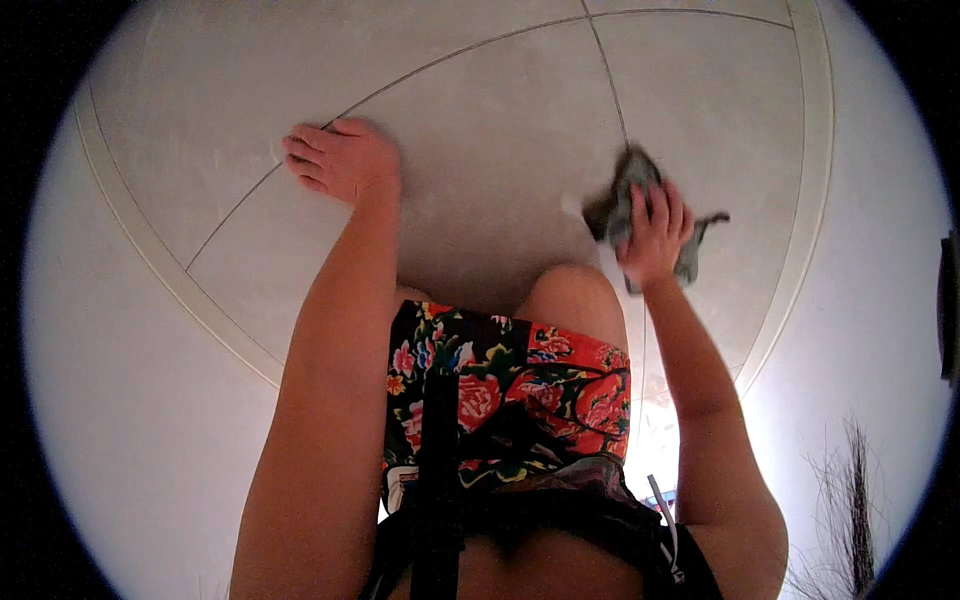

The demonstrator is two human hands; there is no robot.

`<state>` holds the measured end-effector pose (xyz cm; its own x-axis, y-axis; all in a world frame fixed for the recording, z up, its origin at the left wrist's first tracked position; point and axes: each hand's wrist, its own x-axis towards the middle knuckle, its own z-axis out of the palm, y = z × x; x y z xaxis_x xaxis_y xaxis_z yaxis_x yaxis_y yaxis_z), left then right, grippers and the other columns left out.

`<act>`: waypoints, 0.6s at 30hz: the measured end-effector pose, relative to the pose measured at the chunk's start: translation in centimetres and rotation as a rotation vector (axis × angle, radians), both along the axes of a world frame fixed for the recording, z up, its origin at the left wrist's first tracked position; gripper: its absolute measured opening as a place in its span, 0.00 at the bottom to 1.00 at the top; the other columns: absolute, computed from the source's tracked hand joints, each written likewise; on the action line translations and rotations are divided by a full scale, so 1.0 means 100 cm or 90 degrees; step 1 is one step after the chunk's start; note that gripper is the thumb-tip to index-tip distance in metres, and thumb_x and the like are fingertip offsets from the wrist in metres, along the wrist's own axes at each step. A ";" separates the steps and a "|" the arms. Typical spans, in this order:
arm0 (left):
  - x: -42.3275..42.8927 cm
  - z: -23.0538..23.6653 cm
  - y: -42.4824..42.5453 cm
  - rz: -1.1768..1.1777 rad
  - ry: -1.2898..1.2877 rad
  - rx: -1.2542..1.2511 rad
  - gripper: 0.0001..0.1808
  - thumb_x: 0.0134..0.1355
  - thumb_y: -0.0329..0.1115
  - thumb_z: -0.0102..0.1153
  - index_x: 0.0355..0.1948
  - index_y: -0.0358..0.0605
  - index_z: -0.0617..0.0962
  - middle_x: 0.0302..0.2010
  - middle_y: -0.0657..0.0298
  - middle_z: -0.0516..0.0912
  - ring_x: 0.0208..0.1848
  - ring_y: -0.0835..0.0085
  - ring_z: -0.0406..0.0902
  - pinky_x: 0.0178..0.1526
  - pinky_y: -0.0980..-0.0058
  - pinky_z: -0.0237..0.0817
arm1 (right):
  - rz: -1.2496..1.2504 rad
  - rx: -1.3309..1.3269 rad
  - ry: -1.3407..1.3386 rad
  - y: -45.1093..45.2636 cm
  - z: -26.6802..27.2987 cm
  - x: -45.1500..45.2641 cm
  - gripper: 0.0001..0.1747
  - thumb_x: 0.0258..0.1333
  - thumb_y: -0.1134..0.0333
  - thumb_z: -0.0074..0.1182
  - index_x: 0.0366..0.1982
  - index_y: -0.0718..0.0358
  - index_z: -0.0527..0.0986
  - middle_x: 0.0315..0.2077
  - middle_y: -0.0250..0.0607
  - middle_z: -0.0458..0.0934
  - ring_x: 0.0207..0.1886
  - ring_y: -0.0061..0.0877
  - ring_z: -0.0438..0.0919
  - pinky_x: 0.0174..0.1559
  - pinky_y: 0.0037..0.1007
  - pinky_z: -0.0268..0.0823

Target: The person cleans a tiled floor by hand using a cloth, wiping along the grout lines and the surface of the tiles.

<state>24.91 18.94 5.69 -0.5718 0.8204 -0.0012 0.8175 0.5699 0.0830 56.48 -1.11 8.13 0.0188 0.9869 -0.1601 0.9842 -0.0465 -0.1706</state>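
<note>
My left hand rests palm down on the tiled floor, its fingers pointing left across a curved-looking joint line. On the right, my right hand presses a grey-green cloth against the floor, beside a second joint line. The cloth is crumpled and slightly blurred, with one thin end sticking out to the right of the fingers. Between the two arms are my bare knees and floral shorts in red and black.
A pale baseboard edges the floor on the right, and another on the left, with white walls beyond. Dark thin dry stems stand at the lower right. A dark object shows at the far right rim. Bright light falls behind my right arm.
</note>
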 end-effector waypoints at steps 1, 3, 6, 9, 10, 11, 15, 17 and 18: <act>0.000 -0.001 0.000 0.000 0.000 0.001 0.34 0.64 0.46 0.36 0.67 0.36 0.55 0.70 0.48 0.51 0.71 0.50 0.46 0.70 0.55 0.36 | -0.006 -0.021 -0.026 0.035 -0.001 -0.004 0.43 0.31 0.62 0.56 0.59 0.49 0.65 0.60 0.35 0.60 0.67 0.40 0.52 0.62 0.53 0.43; 0.000 -0.001 -0.001 0.012 -0.001 0.006 0.34 0.64 0.45 0.35 0.67 0.36 0.55 0.70 0.47 0.51 0.71 0.50 0.46 0.70 0.55 0.36 | -0.043 0.056 -0.040 0.099 -0.006 -0.010 0.40 0.35 0.61 0.55 0.59 0.47 0.66 0.59 0.34 0.62 0.66 0.38 0.54 0.60 0.51 0.46; 0.007 0.005 0.000 0.019 -0.007 -0.004 0.34 0.65 0.45 0.35 0.67 0.35 0.54 0.70 0.47 0.51 0.72 0.51 0.45 0.70 0.56 0.35 | -0.040 0.165 -0.086 0.180 -0.021 -0.008 0.36 0.41 0.58 0.56 0.58 0.47 0.67 0.58 0.34 0.64 0.65 0.38 0.55 0.58 0.50 0.48; 0.005 0.001 0.000 0.013 -0.010 -0.012 0.34 0.64 0.45 0.35 0.67 0.35 0.55 0.70 0.47 0.51 0.72 0.50 0.45 0.70 0.55 0.35 | -0.041 0.185 0.013 0.230 -0.017 -0.011 0.33 0.48 0.57 0.48 0.59 0.53 0.66 0.61 0.41 0.61 0.67 0.41 0.53 0.64 0.51 0.43; 0.008 0.000 -0.003 0.011 -0.011 -0.016 0.34 0.64 0.45 0.35 0.67 0.35 0.55 0.70 0.47 0.51 0.72 0.50 0.45 0.70 0.55 0.35 | -0.042 0.150 0.068 0.235 -0.013 -0.014 0.31 0.52 0.56 0.48 0.58 0.60 0.66 0.64 0.47 0.58 0.69 0.44 0.49 0.67 0.53 0.38; 0.006 0.001 -0.003 0.011 -0.005 -0.009 0.34 0.64 0.44 0.36 0.67 0.35 0.55 0.70 0.47 0.51 0.71 0.50 0.45 0.70 0.55 0.36 | -0.010 0.142 0.022 0.228 -0.005 -0.023 0.29 0.52 0.59 0.49 0.55 0.65 0.67 0.61 0.49 0.61 0.66 0.45 0.55 0.66 0.49 0.45; -0.002 0.005 0.001 0.004 0.018 0.003 0.33 0.63 0.43 0.36 0.67 0.35 0.55 0.70 0.46 0.52 0.71 0.50 0.46 0.69 0.55 0.38 | 0.187 0.050 0.145 0.123 -0.001 -0.029 0.40 0.37 0.52 0.56 0.59 0.47 0.68 0.63 0.34 0.63 0.67 0.33 0.57 0.64 0.47 0.49; -0.005 0.000 -0.002 0.003 0.027 0.006 0.33 0.63 0.43 0.36 0.66 0.34 0.55 0.69 0.46 0.52 0.71 0.50 0.46 0.69 0.55 0.38 | 0.192 -0.020 0.132 0.046 0.000 -0.009 0.42 0.34 0.53 0.57 0.59 0.45 0.67 0.64 0.32 0.61 0.69 0.33 0.55 0.66 0.46 0.47; -0.006 -0.002 -0.001 0.001 0.038 0.011 0.33 0.63 0.43 0.36 0.66 0.34 0.55 0.69 0.46 0.53 0.71 0.50 0.46 0.69 0.55 0.38 | 0.183 -0.101 0.083 0.008 0.006 0.000 0.43 0.32 0.54 0.57 0.60 0.45 0.67 0.64 0.31 0.61 0.68 0.33 0.55 0.65 0.47 0.47</act>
